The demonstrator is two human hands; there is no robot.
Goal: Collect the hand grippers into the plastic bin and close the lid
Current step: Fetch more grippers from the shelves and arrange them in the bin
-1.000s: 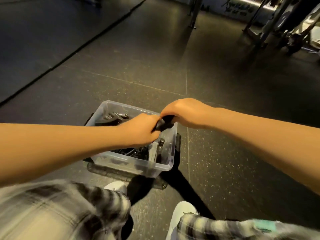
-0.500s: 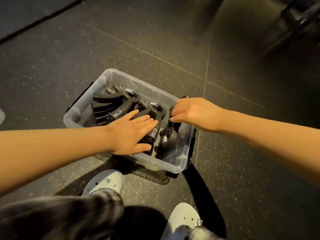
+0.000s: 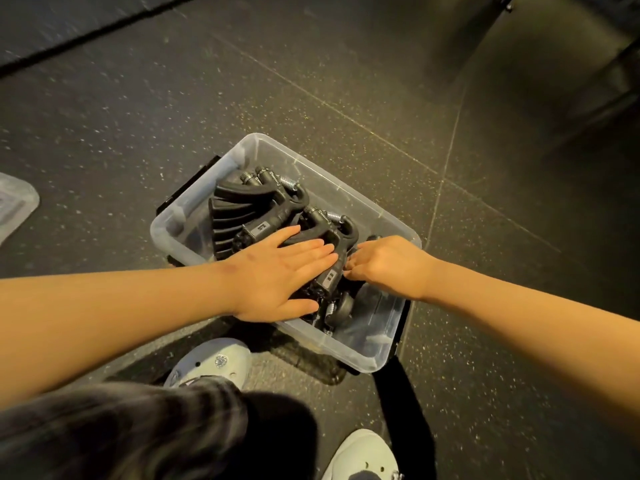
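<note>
A clear plastic bin [image 3: 311, 161] stands open on the dark floor in front of my feet. Several black hand grippers [image 3: 249, 209] with metal springs lie packed inside it. My left hand [image 3: 280, 275] lies flat on top of the grippers, fingers straight, pressing on them. My right hand [image 3: 391, 265] reaches in over the bin's right rim. Its fingers curl down around a hand gripper [image 3: 334, 271] in the middle, and their tips are partly hidden.
The clear lid [image 3: 15, 202] lies on the floor at the far left edge, mostly out of frame. My pale shoes [image 3: 214, 362] [image 3: 363, 455] stand close to the bin's near side. Dark speckled floor surrounds the bin.
The view has tilted down and closer over the bin. My left hand slid further onto the grippers and flattened. My right hand moved lower into the bin beside it.
</note>
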